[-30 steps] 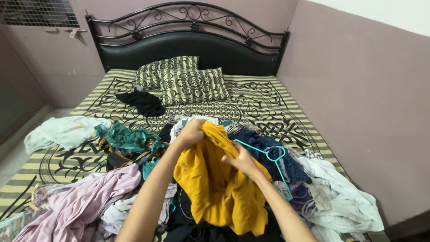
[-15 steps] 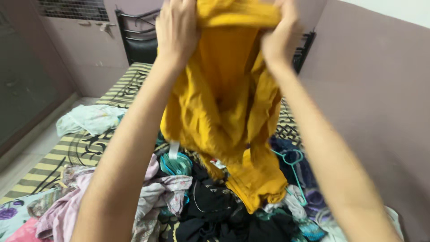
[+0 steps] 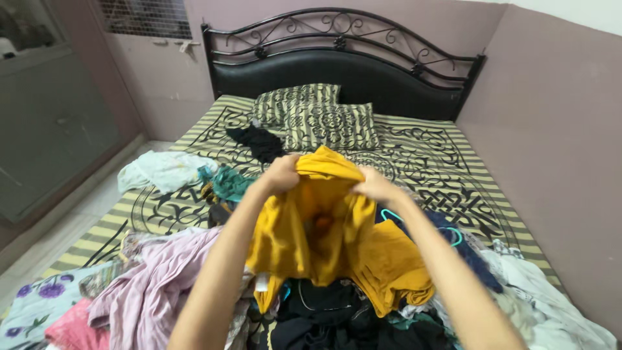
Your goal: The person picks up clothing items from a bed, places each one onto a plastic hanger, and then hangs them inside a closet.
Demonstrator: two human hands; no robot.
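Note:
Both of my hands grip the top edge of a mustard-yellow garment (image 3: 324, 240) and hold it up over a pile of clothes on the bed. My left hand (image 3: 282, 174) pinches the fabric at its upper left. My right hand (image 3: 374, 186) holds it at the upper right. The garment hangs down in folds between my forearms, and its lower end rests on dark clothes (image 3: 324, 317) in the pile. A teal hanger (image 3: 447, 233) lies just right of my right arm, partly hidden by it.
The bed (image 3: 447, 188) has a yellow and black patterned sheet, two pillows (image 3: 317, 120) and a black iron headboard (image 3: 343, 58). A pale pink garment (image 3: 149, 291), a white garment (image 3: 162, 170) and a black one (image 3: 262, 141) lie around. A wall runs along the bed's right side.
Half a second ago my hands held the yellow garment high, close to the camera. They have now come down to chest height over the pile, still holding it.

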